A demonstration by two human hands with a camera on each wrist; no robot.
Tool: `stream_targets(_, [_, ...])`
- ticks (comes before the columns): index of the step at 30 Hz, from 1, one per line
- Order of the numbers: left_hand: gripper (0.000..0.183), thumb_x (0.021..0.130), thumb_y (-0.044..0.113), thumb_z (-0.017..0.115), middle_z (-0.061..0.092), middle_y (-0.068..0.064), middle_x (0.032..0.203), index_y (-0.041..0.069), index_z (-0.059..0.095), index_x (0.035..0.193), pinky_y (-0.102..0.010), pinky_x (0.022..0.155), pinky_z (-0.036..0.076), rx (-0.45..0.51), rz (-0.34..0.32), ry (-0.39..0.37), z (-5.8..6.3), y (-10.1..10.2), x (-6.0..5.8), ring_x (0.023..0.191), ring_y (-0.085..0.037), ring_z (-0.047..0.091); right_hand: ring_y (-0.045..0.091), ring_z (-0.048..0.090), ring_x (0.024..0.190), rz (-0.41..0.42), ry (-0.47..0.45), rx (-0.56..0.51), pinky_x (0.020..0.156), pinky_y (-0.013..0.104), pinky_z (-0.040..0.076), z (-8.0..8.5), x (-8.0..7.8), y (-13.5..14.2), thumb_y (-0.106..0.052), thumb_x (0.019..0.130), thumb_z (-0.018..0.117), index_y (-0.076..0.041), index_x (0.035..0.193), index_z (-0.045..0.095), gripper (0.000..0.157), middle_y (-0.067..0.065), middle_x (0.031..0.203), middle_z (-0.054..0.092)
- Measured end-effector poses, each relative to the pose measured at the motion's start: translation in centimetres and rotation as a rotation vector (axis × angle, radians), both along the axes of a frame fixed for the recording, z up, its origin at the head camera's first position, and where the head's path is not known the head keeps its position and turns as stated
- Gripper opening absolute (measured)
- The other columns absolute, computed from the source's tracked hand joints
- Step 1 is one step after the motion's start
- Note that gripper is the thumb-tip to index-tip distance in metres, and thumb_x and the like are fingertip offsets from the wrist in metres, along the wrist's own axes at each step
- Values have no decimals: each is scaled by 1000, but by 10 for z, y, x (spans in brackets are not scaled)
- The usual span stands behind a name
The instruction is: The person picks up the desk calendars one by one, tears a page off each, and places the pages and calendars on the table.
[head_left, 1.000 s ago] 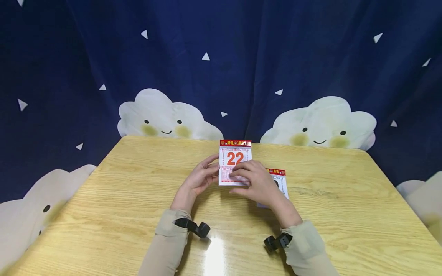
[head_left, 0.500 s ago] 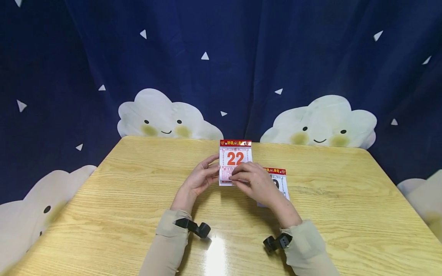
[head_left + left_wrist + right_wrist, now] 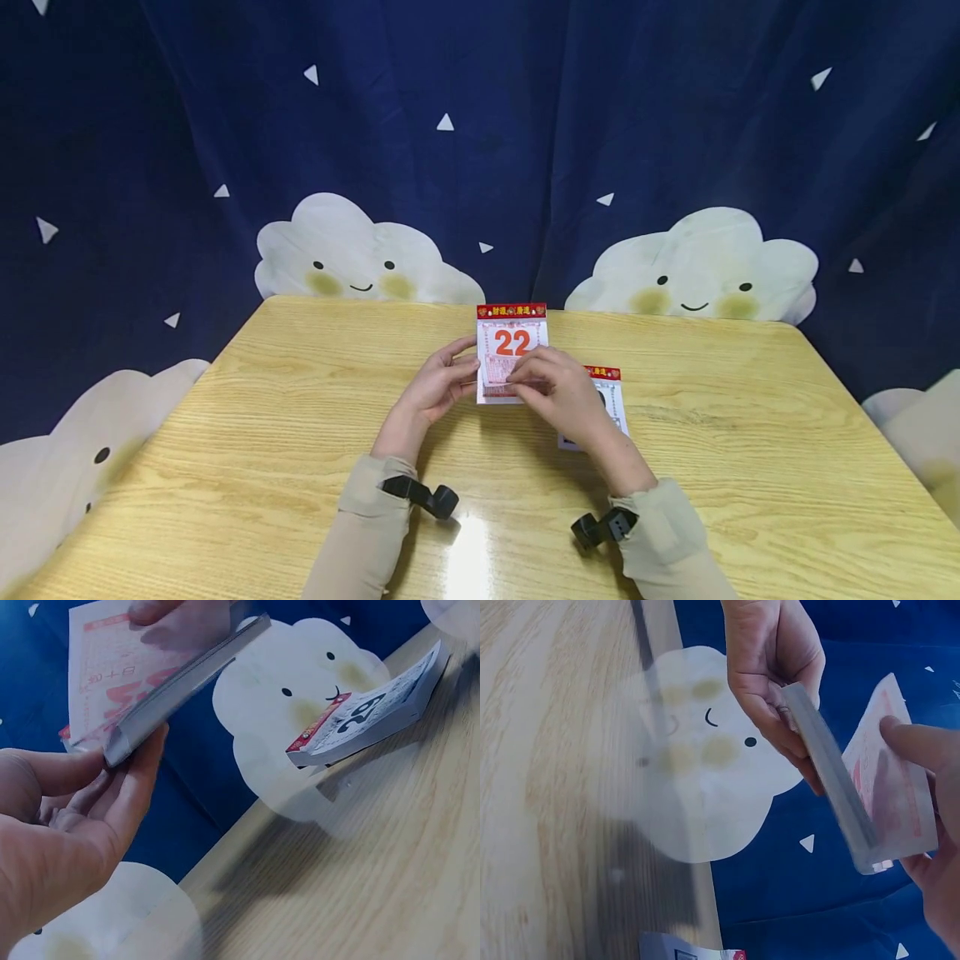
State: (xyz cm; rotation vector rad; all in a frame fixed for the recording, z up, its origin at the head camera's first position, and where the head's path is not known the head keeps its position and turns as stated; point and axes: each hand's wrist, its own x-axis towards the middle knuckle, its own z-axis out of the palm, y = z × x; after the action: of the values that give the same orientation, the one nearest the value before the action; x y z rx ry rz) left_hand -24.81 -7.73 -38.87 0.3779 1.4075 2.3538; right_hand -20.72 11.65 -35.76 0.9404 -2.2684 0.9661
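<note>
My left hand (image 3: 437, 387) grips the thick red-topped white paper calendar (image 3: 508, 332) at twelve o'clock, probably to keep it steady, while my right hand (image 3: 562, 392) pinches its thin orange-numbered paper page (image 3: 498, 368), and a black-numbered white paper calendar (image 3: 612, 403) lies at four o'clock from it.

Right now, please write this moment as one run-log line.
left hand: holds red-22 tear-off calendar | right hand: pinches its top page | black-29 calendar: on wooden table
</note>
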Motion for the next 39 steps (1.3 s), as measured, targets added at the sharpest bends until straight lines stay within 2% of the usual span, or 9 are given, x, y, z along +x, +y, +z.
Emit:
stream_targets(7, [43,84,-8,37,61,-5,85,-3,32,126,-30,70,48,-60,81,-17,3,5,1,74,-16,61,4,48,65,-60,5,-180,53,23,39,3,-1,3,-9,72,64,-13,76,62,6,-8,74,57])
stream_targets(11, [40,83,-8,39,63,-6,82,-3,37,123,-29,67,49,-92,140,-47,4,8,2,71,-16,61,5,52,64,-161,-17,-260,53,21,38,4,-2,5,-12,73,64,-12,75,62,3,-6,72,59])
stream_targets(16, [38,80,-7,43,63,-5,73,-4,43,118,-27,62,49,-120,204,-87,6,11,3,65,-15,61,6,55,65,-263,-137,-347,55,18,42,4,-4,7,-19,74,64,-14,75,62,6,-4,70,61])
stream_targets(22, [38,78,-7,46,62,-5,69,-3,45,116,-24,57,48,-157,266,-117,8,12,3,60,-13,59,9,55,65,-311,-268,-464,56,19,44,2,-7,12,-23,75,64,-11,76,63,12,2,70,61])
stream_targets(24, [38,77,-7,46,61,-5,68,-3,46,115,-24,56,48,-159,279,-129,8,12,3,59,-13,59,13,55,64,-317,-279,-513,55,21,44,-3,-12,16,-23,74,64,-9,76,63,14,5,71,61])
stream_targets(30, [39,77,-8,46,62,-5,68,-3,46,116,-24,56,48,-157,266,-116,8,12,4,59,-13,59,10,52,58,-267,-274,-625,47,18,40,-49,-50,39,-22,73,66,-12,81,64,13,1,70,60])
stream_targets(32, [40,77,-8,45,62,-6,68,-3,46,116,-25,57,48,-171,262,-97,8,12,4,60,-14,59,10,52,58,-269,-298,-621,48,18,41,-44,-46,38,-22,73,65,-10,82,63,15,3,71,59])
stream_targets(37, [40,76,-8,46,62,-7,70,1,50,114,-27,59,49,-248,272,-47,8,10,4,61,-15,59,11,52,62,-292,-377,-566,52,19,44,-2,-16,23,-16,77,60,-1,88,58,20,10,79,57])
stream_targets(39, [40,76,-8,46,62,-8,73,2,50,115,-29,61,49,-274,265,-26,8,10,5,63,-16,59,9,52,63,-295,-406,-542,52,17,44,5,-11,22,-13,77,59,-1,93,58,20,10,81,56])
